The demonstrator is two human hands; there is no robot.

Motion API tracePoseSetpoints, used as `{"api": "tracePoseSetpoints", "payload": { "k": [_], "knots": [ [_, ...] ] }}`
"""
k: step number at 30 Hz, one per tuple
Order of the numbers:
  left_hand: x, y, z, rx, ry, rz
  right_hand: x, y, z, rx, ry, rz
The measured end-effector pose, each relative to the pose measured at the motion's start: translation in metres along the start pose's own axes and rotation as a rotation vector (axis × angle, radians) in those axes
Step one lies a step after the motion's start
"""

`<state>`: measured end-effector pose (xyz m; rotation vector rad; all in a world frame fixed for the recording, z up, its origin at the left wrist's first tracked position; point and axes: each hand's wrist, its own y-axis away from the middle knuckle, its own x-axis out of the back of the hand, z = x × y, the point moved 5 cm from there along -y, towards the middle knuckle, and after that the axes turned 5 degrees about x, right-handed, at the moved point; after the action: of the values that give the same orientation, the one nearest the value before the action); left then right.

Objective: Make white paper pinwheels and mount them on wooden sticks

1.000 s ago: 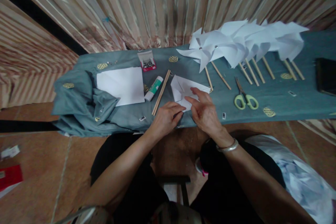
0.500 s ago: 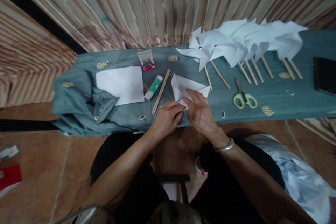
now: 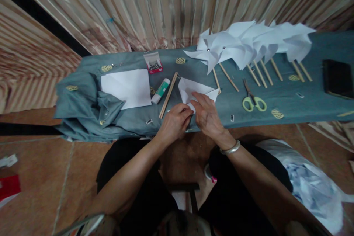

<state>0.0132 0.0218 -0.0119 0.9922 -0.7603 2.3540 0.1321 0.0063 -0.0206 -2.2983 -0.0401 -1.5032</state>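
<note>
A white sheet of paper (image 3: 190, 86), partly folded with raised flaps, lies near the front edge of the cloth-covered table. My left hand (image 3: 174, 122) pinches its near corner between thumb and fingers. Over the paper's near right side rests my right hand (image 3: 208, 116), fingers stretched out and pressing on it; the palm holds nothing. Both hands hide the paper's lower part. Just left of it lie thin wooden sticks (image 3: 168, 96) and a green-and-white glue stick (image 3: 160, 90).
Paper pinwheels (image 3: 238, 46) on sticks overlap at the back right. Scissors (image 3: 253, 100) with green handles lie right of my hands. A small open box (image 3: 155, 67) of metal pins, a stack of white paper (image 3: 127, 90) and a dark phone (image 3: 337, 78) are also on the table (image 3: 298, 108).
The view has shifted slightly, so the things on the right appear a little further left. My hands stay at the paper, the right one slightly closer to the left.
</note>
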Motion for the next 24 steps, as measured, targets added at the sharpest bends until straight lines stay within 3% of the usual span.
{"api": "tracePoseSetpoints", "payload": {
  "k": [5, 10, 15, 24],
  "knots": [
    [-0.001, 0.0, -0.001, -0.015, -0.018, 0.011, 0.011, 0.003, 0.013, -0.009, -0.098, 0.08],
    [0.0, 0.0, -0.002, -0.029, -0.051, 0.024, 0.031, 0.001, 0.044, -0.091, -0.069, 0.207],
    [0.002, 0.0, -0.001, -0.052, -0.073, 0.03, 0.033, 0.004, 0.066, -0.15, 0.044, 0.155],
    [0.004, 0.0, 0.0, -0.093, -0.087, 0.071, 0.037, 0.01, 0.067, -0.081, 0.152, 0.094]
  ]
}}
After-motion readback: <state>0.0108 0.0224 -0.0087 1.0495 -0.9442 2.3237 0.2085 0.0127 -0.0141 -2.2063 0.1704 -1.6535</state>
